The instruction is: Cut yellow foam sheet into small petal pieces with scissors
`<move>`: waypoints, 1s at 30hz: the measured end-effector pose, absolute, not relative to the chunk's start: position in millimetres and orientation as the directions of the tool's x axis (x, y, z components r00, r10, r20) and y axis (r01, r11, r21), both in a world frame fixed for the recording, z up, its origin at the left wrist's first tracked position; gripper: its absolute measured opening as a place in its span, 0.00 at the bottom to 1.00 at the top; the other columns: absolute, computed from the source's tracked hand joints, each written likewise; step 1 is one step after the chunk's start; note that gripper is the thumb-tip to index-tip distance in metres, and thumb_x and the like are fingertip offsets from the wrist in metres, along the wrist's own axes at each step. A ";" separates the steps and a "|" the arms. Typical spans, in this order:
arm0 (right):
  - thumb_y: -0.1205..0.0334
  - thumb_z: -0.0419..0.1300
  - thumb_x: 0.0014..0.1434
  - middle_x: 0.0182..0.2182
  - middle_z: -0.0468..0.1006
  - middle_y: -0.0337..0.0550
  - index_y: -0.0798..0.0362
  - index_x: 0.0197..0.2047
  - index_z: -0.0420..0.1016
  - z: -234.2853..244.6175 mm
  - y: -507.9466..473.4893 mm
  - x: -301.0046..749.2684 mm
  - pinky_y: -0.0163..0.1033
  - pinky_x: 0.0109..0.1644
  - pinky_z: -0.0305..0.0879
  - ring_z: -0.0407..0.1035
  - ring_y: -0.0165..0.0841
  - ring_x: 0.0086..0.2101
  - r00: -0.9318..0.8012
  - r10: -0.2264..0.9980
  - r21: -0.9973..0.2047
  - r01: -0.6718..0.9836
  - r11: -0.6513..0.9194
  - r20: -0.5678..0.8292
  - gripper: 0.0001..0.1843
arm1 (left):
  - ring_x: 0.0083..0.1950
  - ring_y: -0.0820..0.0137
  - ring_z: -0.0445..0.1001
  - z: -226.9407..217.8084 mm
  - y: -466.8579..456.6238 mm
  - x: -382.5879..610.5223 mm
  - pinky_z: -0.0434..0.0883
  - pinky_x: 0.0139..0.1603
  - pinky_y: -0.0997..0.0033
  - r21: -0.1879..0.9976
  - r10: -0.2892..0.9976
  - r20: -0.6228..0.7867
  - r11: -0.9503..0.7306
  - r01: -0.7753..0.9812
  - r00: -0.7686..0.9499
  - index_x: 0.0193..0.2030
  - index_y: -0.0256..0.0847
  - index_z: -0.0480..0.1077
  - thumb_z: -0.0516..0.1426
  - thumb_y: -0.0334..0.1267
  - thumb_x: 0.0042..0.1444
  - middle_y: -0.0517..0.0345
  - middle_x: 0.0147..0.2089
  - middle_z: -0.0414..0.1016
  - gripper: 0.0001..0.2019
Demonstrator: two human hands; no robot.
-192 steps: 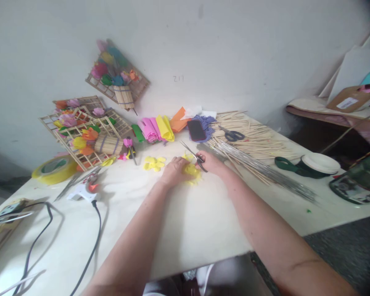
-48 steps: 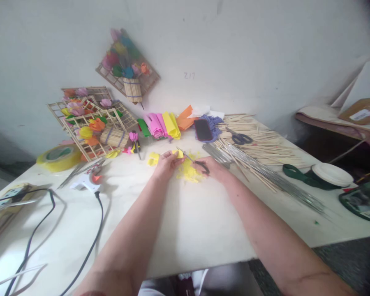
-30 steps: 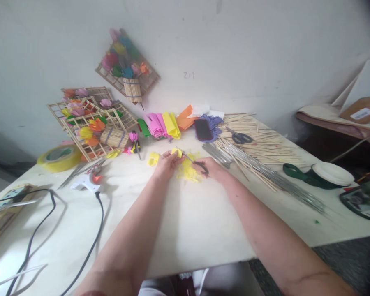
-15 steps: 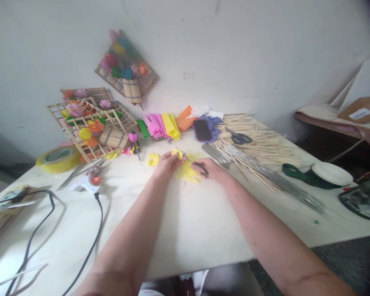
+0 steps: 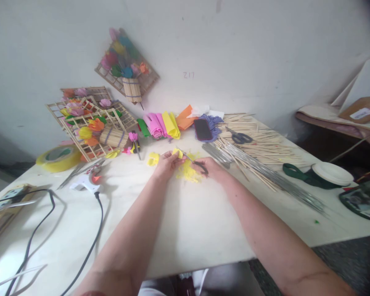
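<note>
My left hand (image 5: 165, 164) pinches a small yellow paper piece (image 5: 177, 153) just above the white table (image 5: 185, 230). My right hand (image 5: 212, 168) grips small black-handled scissors (image 5: 193, 161), whose blades point left toward that piece. A heap of yellow paper scraps (image 5: 188, 172) lies between both hands. More yellow cut pieces (image 5: 153, 159) rest to the left of my left hand.
Behind lie rolled pink, yellow and orange paper (image 5: 163, 125), a phone (image 5: 202, 129), bamboo sticks (image 5: 259, 142) with a second pair of scissors (image 5: 239, 137), wires (image 5: 271, 174). Left: stick racks with paper flowers (image 5: 92, 125), yellow tape (image 5: 58, 158), glue gun (image 5: 88, 183), cable (image 5: 94, 242). Right: green tape (image 5: 296, 170).
Since 6.4 s ago my left hand lifted off the scrap heap and took up a yellow piece at the scissor blades. Over the last second almost nothing has moved.
</note>
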State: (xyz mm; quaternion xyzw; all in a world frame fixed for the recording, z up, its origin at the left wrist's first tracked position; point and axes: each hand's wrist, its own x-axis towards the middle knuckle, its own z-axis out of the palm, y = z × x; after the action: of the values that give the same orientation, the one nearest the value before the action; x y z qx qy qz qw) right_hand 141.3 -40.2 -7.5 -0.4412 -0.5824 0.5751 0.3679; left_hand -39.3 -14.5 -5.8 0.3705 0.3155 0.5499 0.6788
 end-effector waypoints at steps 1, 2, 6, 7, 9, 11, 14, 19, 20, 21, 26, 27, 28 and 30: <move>0.50 0.63 0.44 0.11 0.60 0.31 0.56 0.25 0.71 -6.8 -40.8 141.0 0.29 0.13 0.43 0.50 0.21 0.11 -0.340 0.937 -0.995 0.092 -0.048 -0.077 0.16 | 0.33 0.68 0.78 -5.6 -14.5 -39.3 0.75 0.38 0.71 0.848 0.980 -0.022 0.122 -0.515 0.196 0.28 0.34 0.66 0.61 0.32 0.48 0.52 0.28 0.77 0.07; 0.50 0.63 0.44 0.11 0.60 0.31 0.56 0.25 0.70 -6.0 -41.4 140.7 0.29 0.13 0.43 0.50 0.21 0.11 -0.342 0.937 -0.995 0.090 -0.047 -0.075 0.16 | 0.33 0.68 0.78 -5.5 -14.5 -39.3 0.75 0.39 0.70 0.846 0.981 -0.024 0.124 -0.518 0.195 0.28 0.34 0.66 0.61 0.32 0.48 0.51 0.28 0.77 0.07; 0.50 0.63 0.44 0.11 0.60 0.31 0.56 0.25 0.71 -4.2 -42.4 139.7 0.29 0.13 0.44 0.50 0.21 0.11 -0.338 0.938 -0.996 0.071 -0.053 -0.074 0.16 | 0.32 0.69 0.78 -5.7 -14.1 -39.6 0.75 0.38 0.71 0.844 0.981 -0.026 0.124 -0.521 0.191 0.28 0.33 0.66 0.60 0.32 0.49 0.51 0.27 0.76 0.06; 0.50 0.63 0.44 0.11 0.60 0.31 0.56 0.25 0.71 -4.6 -42.1 139.6 0.30 0.13 0.44 0.50 0.21 0.11 -0.333 0.940 -0.996 0.066 -0.060 -0.078 0.16 | 0.31 0.69 0.78 -6.1 -13.9 -39.8 0.75 0.37 0.72 0.844 0.981 -0.024 0.123 -0.522 0.193 0.28 0.33 0.66 0.60 0.32 0.50 0.51 0.27 0.76 0.06; 0.50 0.62 0.44 0.11 0.59 0.31 0.57 0.25 0.71 -6.3 -40.8 139.5 0.30 0.12 0.44 0.50 0.21 0.11 -0.329 0.941 -0.996 0.052 -0.073 -0.086 0.16 | 0.31 0.70 0.77 -6.9 -13.2 -40.2 0.75 0.35 0.74 0.842 0.980 -0.019 0.122 -0.525 0.196 0.29 0.33 0.67 0.60 0.32 0.50 0.51 0.27 0.76 0.06; 0.49 0.62 0.45 0.11 0.59 0.31 0.57 0.24 0.71 -8.7 -39.0 139.9 0.30 0.12 0.44 0.50 0.21 0.11 -0.332 0.939 -0.996 0.038 -0.082 -0.090 0.17 | 0.31 0.69 0.77 -7.4 -12.6 -40.5 0.75 0.35 0.73 0.840 0.981 -0.016 0.118 -0.529 0.193 0.30 0.32 0.67 0.60 0.32 0.50 0.51 0.28 0.76 0.06; 0.49 0.62 0.46 0.10 0.59 0.31 0.57 0.24 0.70 -11.3 -37.2 140.7 0.30 0.12 0.44 0.49 0.21 0.11 -0.339 0.937 -0.996 0.030 -0.084 -0.090 0.17 | 0.32 0.68 0.78 -7.3 -12.4 -40.5 0.75 0.35 0.72 0.841 0.983 -0.020 0.115 -0.529 0.182 0.31 0.32 0.67 0.60 0.32 0.49 0.51 0.29 0.76 0.06; 0.50 0.62 0.47 0.11 0.59 0.31 0.57 0.24 0.71 -10.8 -38.0 141.6 0.29 0.12 0.45 0.50 0.21 0.11 -0.353 0.932 -0.997 0.036 -0.070 -0.078 0.17 | 0.33 0.68 0.78 -5.5 -12.8 -40.0 0.75 0.36 0.72 0.842 0.983 -0.014 0.112 -0.528 0.185 0.30 0.32 0.67 0.60 0.32 0.50 0.51 0.29 0.76 0.06; 0.50 0.61 0.47 0.11 0.59 0.32 0.57 0.25 0.71 -10.5 -38.4 141.6 0.29 0.12 0.45 0.50 0.21 0.11 -0.348 0.934 -0.997 0.039 -0.072 -0.081 0.17 | 0.33 0.68 0.78 -5.3 -12.8 -39.9 0.75 0.36 0.71 0.841 0.983 -0.016 0.113 -0.529 0.185 0.30 0.32 0.67 0.60 0.32 0.50 0.51 0.29 0.76 0.06; 0.50 0.61 0.46 0.11 0.60 0.32 0.57 0.25 0.71 -10.2 -38.7 141.7 0.29 0.12 0.45 0.51 0.21 0.12 -0.344 0.935 -0.996 0.043 -0.073 -0.083 0.17 | 0.34 0.67 0.78 -5.2 -12.8 -39.9 0.75 0.36 0.71 0.841 0.983 -0.020 0.116 -0.528 0.184 0.30 0.32 0.67 0.60 0.33 0.49 0.51 0.29 0.76 0.06; 0.51 0.62 0.45 0.13 0.61 0.31 0.57 0.25 0.70 -9.4 -39.7 142.3 0.28 0.13 0.48 0.52 0.21 0.12 -0.364 0.929 -0.997 0.046 -0.059 -0.072 0.16 | 0.33 0.68 0.77 -6.4 -12.9 -40.3 0.75 0.37 0.71 0.842 0.982 -0.030 0.125 -0.525 0.186 0.30 0.32 0.68 0.61 0.33 0.49 0.51 0.28 0.76 0.07; 0.51 0.62 0.45 0.13 0.61 0.31 0.57 0.25 0.70 -9.4 -39.8 142.4 0.28 0.13 0.48 0.52 0.21 0.13 -0.368 0.927 -0.997 0.046 -0.058 -0.071 0.16 | 0.32 0.68 0.77 -6.8 -12.9 -40.5 0.75 0.36 0.71 0.843 0.981 -0.028 0.127 -0.523 0.194 0.30 0.32 0.68 0.61 0.33 0.49 0.51 0.28 0.76 0.06; 0.51 0.62 0.46 0.13 0.61 0.31 0.57 0.25 0.70 -9.4 -40.0 142.6 0.28 0.14 0.48 0.53 0.21 0.13 -0.372 0.925 -0.997 0.046 -0.058 -0.071 0.16 | 0.32 0.69 0.77 -7.2 -12.9 -40.8 0.75 0.36 0.72 0.844 0.979 -0.025 0.130 -0.521 0.205 0.30 0.32 0.68 0.60 0.33 0.50 0.51 0.28 0.76 0.06; 0.50 0.61 0.46 0.13 0.62 0.31 0.57 0.25 0.70 -9.2 -40.4 142.8 0.29 0.14 0.48 0.54 0.21 0.13 -0.380 0.923 -0.998 0.044 -0.055 -0.068 0.16 | 0.31 0.69 0.77 -7.8 -12.9 -41.2 0.75 0.35 0.73 0.848 0.974 -0.021 0.137 -0.513 0.226 0.30 0.32 0.68 0.60 0.33 0.50 0.51 0.28 0.76 0.06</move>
State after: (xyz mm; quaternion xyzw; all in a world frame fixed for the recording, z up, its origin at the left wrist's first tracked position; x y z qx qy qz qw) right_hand 142.8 -40.4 -9.2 -0.4167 -0.5797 0.5949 0.3694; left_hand -41.2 -12.9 -7.8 0.3736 0.3086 0.5403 0.6879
